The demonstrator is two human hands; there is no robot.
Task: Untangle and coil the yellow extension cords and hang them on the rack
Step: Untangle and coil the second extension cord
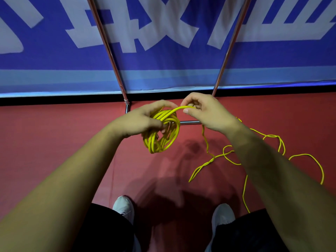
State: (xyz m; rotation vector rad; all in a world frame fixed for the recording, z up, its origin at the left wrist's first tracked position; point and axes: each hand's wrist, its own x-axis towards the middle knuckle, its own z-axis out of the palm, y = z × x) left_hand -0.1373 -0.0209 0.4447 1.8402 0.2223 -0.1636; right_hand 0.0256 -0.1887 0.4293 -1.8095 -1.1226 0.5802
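Note:
My left hand [141, 120] grips the top of a coil of yellow extension cord [163, 140], whose several loops hang below my fingers. One strand runs from the coil's top across to my right hand [205, 111], which pinches it between thumb and fingers. Below my right wrist the loose yellow cord [234, 160] drops to the red floor and lies there in tangled loops and a twisted length. The metal rack [112, 57] stands just behind my hands, its two uprights slanting upward and a low crossbar [190, 122] near the floor.
A blue banner with large white characters [163, 42] covers the wall behind the rack. The floor is red matting [54, 135]. My two white shoes [123, 208] stand at the bottom of the view, the loose cord trailing past the right one.

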